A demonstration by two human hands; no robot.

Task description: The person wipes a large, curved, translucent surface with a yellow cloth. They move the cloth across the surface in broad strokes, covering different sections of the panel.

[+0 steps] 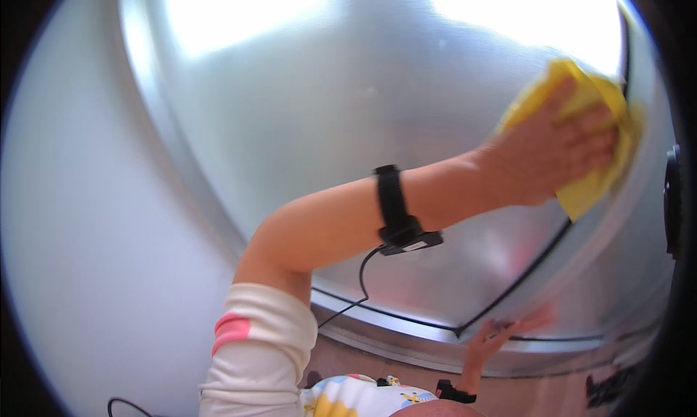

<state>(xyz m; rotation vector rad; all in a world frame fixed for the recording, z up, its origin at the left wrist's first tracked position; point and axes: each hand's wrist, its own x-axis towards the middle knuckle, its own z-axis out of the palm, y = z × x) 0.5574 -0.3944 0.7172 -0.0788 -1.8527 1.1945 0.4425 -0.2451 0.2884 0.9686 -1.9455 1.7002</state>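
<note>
My left hand point(550, 145), slightly blurred, lies against a yellow cloth point(582, 196) at the right of the view, its fingers spread over it. Beneath the cloth is a large shiny panel point(326, 117) by its black edge strip point(528, 278). A black strap with a small device point(411, 243) and a cable is around my left forearm. Low at the right, my right hand point(487, 341) is near the panel's bottom frame, beyond a black wristband point(456, 391). Its fingers are blurred, and whether they hold anything cannot be told.
A pale wall or panel point(98, 199) fills the left side, beside a metal frame edge point(174, 128). The cable point(362, 278) hangs from my left forearm. A dark object point(673, 199) stands at the far right, and a brownish floor point(370, 357) shows below.
</note>
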